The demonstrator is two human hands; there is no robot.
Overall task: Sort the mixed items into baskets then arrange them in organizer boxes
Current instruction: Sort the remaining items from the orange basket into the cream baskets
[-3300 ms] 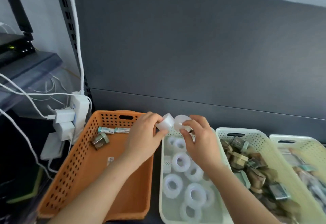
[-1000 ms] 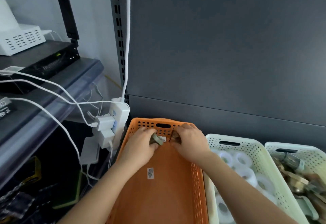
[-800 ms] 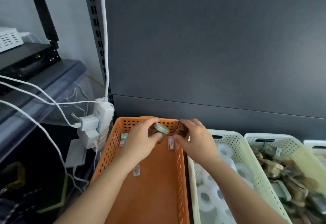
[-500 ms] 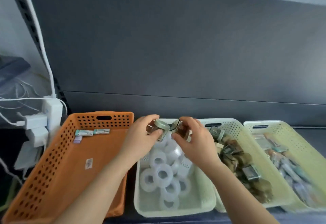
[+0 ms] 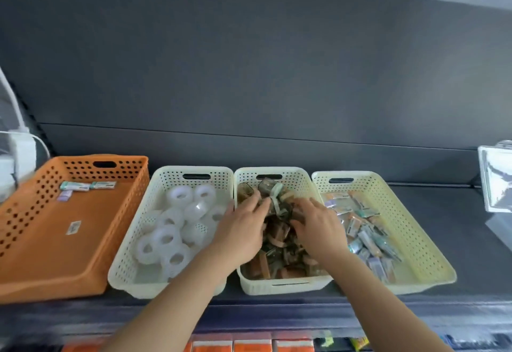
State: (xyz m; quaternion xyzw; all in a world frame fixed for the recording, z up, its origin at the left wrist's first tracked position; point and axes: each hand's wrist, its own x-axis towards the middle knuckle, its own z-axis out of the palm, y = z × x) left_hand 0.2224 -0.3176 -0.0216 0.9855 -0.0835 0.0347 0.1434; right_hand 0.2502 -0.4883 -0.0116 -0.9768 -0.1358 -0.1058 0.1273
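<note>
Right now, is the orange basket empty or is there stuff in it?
Nearly empty: the orange basket holds only a few small packets by its far wall and a label on its floor.

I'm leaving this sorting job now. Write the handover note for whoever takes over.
Hands: left hand and right hand both open, fingers spread over the brown items in the third basket from left.
Things: tape rolls sit in the second basket; small packs lie in the yellow basket; a few loose packs lie in the orange basket.
Done: most items sorted by kind.
Left: move those loose packs, then fill organizer boxes, none in view.
</note>
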